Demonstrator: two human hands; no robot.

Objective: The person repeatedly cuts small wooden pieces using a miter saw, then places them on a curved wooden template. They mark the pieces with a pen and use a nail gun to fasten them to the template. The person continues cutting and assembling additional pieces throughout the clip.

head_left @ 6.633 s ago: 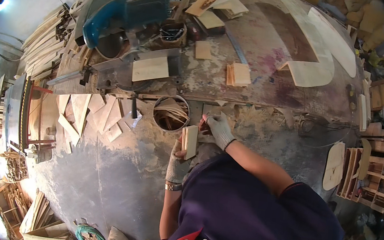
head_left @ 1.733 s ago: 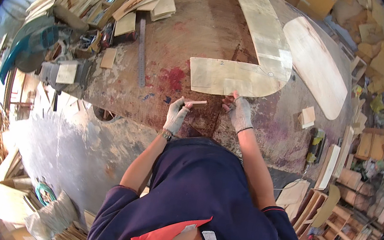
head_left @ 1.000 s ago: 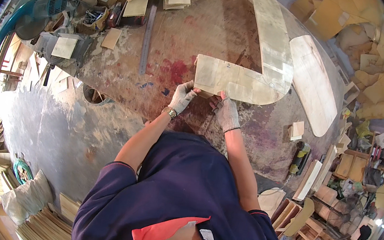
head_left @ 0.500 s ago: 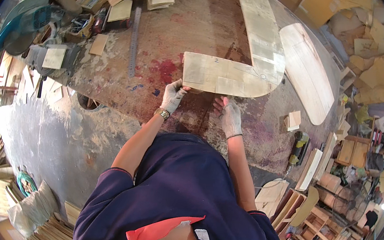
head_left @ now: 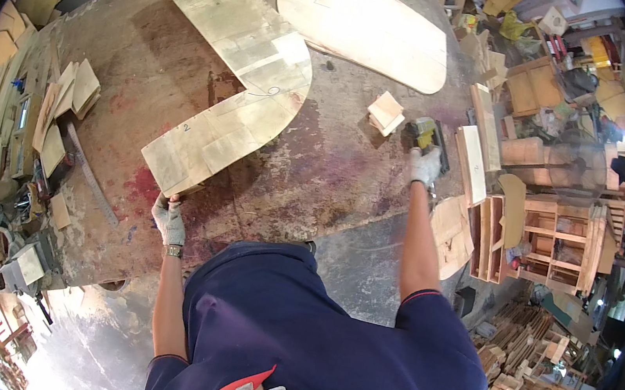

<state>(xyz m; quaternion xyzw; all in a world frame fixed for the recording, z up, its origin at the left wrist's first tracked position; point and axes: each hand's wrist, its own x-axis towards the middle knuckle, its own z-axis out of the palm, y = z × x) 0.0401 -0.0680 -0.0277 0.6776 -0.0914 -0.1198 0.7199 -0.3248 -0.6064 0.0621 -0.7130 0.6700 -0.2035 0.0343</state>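
My left hand (head_left: 167,221), in a pale work glove, is closed on the near end of an L-shaped plywood panel (head_left: 214,135), thumb on the top face. The panel has a rounded outer corner and pencil marks. My right hand (head_left: 425,166), also gloved, reaches out to the right and is closed on a yellow-and-black nail gun (head_left: 424,133) at the table's right side. Its fingers are slightly blurred and partly hidden. Small square wood blocks (head_left: 385,114) are stacked just left of the nail gun.
A large rounded pale board (head_left: 366,25) lies beyond the L-shaped panel on the stained worktable (head_left: 315,172). Along the left edge are a metal ruler (head_left: 91,175), thin wood offcuts (head_left: 74,89) and tools. Wooden frames (head_left: 560,235) and planks stand off the table's right side.
My view has turned to the right. My right hand has left the L-shaped panel's near edge and moved right onto the nail gun. My left hand keeps its hold on the panel.
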